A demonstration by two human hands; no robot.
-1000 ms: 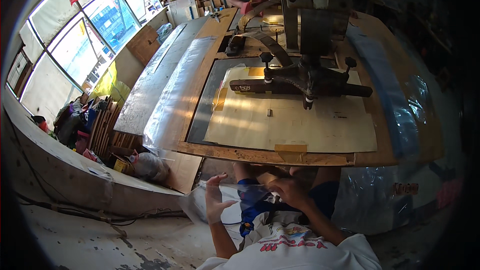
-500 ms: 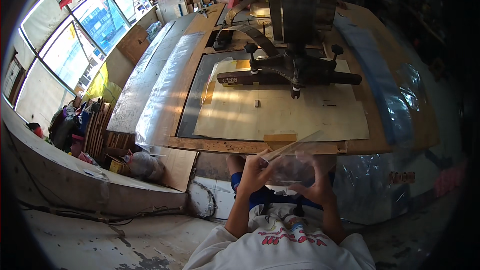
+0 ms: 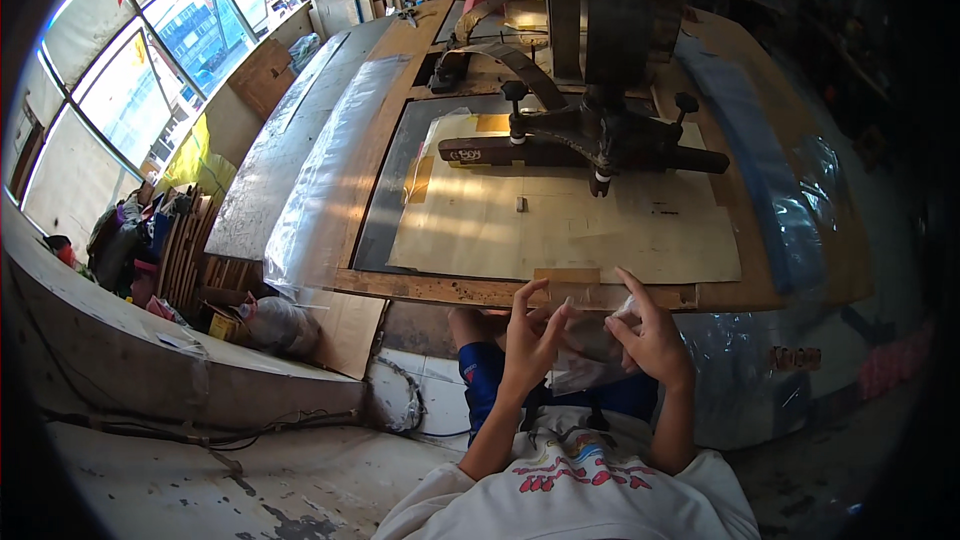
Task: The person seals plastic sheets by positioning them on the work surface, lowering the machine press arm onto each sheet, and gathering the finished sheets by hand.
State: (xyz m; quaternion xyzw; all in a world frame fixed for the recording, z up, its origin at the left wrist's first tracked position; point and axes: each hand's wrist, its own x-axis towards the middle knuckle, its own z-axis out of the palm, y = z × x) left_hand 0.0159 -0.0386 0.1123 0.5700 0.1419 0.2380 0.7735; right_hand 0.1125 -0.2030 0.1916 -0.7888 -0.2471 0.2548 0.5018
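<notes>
- Pinches a whitish, bunched part of clear plastic film point(image 3: 588, 368) in the right hand point(image 3: 657, 340), thumb and fingers drawn close around it, index finger raised toward the table.
- Holds up the left hand point(image 3: 525, 348) just left of the film, thumb and index finger spread well apart; cannot tell about any hold on the film there.
- Shows the film in the gap between both hands, partly below the fingertips, blurred and see-through.
- Has a wooden table edge point(image 3: 470, 291) just beyond the grip, with brown tape point(image 3: 566, 276) on it straight ahead.
- Shows a pale yellowish sheet point(image 3: 560, 235) past the tape, lying flat, and a dark crossbar point(image 3: 660, 158) above it, farther from the grip.
- Has a clear plastic strip point(image 3: 335, 165) on the table, beyond and left of the grip, and a bluish plastic strip point(image 3: 770, 190) beyond and right.
- Shows blue shorts point(image 3: 481, 375) below the left hand and a white printed shirt point(image 3: 560, 500) nearer than both hands.
</notes>
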